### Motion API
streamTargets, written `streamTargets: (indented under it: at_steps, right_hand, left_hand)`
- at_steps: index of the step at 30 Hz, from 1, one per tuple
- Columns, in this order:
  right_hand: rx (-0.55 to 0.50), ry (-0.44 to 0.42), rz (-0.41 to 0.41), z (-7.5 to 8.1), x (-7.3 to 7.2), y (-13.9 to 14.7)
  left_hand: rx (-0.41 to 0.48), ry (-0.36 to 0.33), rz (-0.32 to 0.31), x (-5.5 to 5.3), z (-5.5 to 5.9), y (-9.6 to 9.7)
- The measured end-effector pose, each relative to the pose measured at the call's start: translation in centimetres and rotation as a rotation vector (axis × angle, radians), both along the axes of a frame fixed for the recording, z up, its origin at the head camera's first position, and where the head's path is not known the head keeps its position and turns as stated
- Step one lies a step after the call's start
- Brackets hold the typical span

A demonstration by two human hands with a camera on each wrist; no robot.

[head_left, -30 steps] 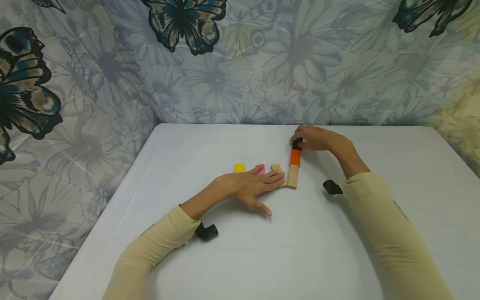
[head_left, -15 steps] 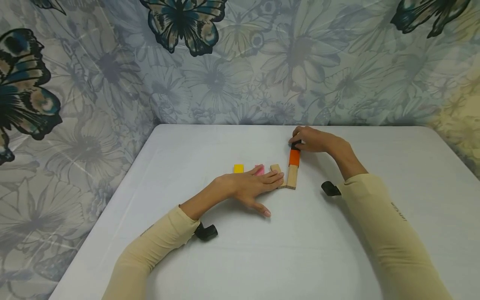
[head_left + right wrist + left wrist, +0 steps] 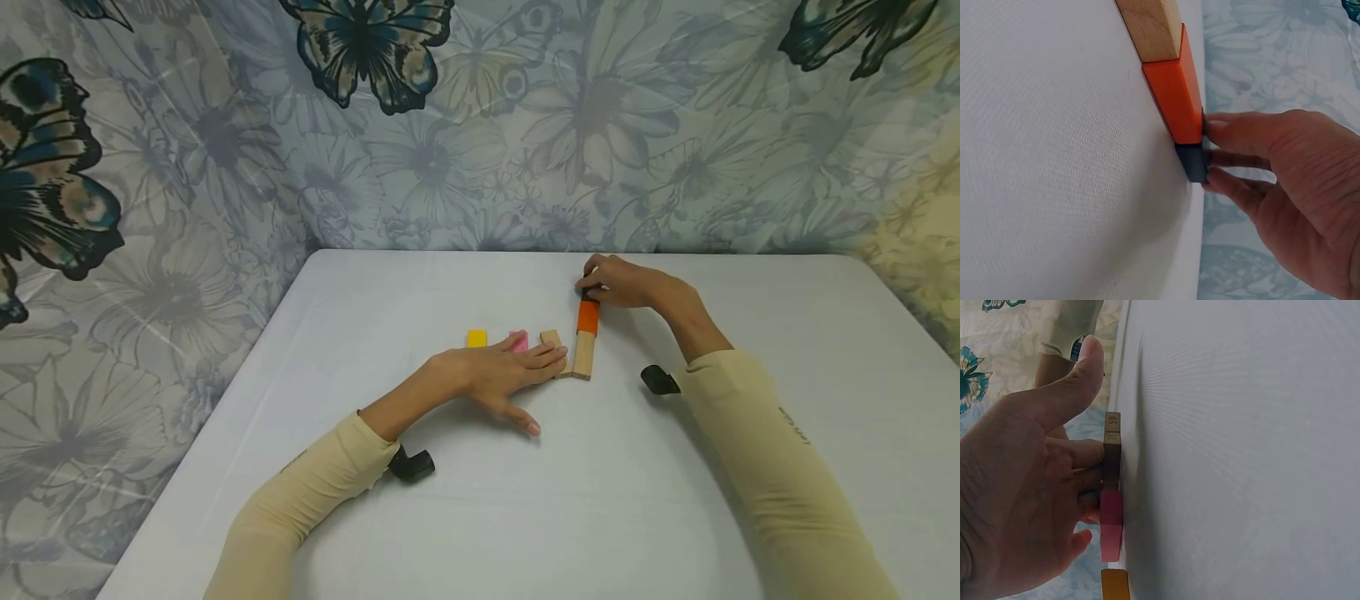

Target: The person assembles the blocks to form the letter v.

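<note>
Flat wooden blocks lie on the white table. My left hand (image 3: 510, 375) is spread with straight fingers over the plain wooden blocks (image 3: 553, 337) and a pink block (image 3: 519, 342); its fingertips rest on the wood, beside numbers "50" and "15" on the block ends (image 3: 1112, 422). My right hand (image 3: 626, 282) pinches a black block (image 3: 1192, 164) at the far end of a line. An orange block (image 3: 588, 317) touches the black one, and a plain wooden block (image 3: 584, 354) continues the line toward me. Part of the pink block is hidden under my left hand.
A yellow block (image 3: 477, 337) lies left of the pink one. Black wrist camera mounts (image 3: 411, 465) stick out by both sleeves. The table's far edge (image 3: 450, 251) runs close behind my right hand, with a floral butterfly cloth (image 3: 435, 158) behind it.
My right hand has shifted slightly left and toward me with the black block, and the orange block has moved a touch with it. My left hand stays in place.
</note>
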State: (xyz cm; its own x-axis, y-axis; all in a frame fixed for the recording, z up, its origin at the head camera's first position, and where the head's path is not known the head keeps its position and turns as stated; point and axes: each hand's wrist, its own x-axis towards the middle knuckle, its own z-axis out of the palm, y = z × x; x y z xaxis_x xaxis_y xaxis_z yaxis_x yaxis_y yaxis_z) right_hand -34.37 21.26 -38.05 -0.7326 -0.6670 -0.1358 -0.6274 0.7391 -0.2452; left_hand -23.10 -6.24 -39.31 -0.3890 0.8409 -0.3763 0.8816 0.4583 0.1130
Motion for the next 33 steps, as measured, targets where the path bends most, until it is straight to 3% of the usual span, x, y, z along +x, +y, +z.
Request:
streamTargets:
  at_steps: [33]
  right_hand:
    - [0.026,0.025,-0.012,0.46,0.49,0.29]
  left_hand:
    - [0.005,-0.02,0.001,0.01,0.2,0.01]
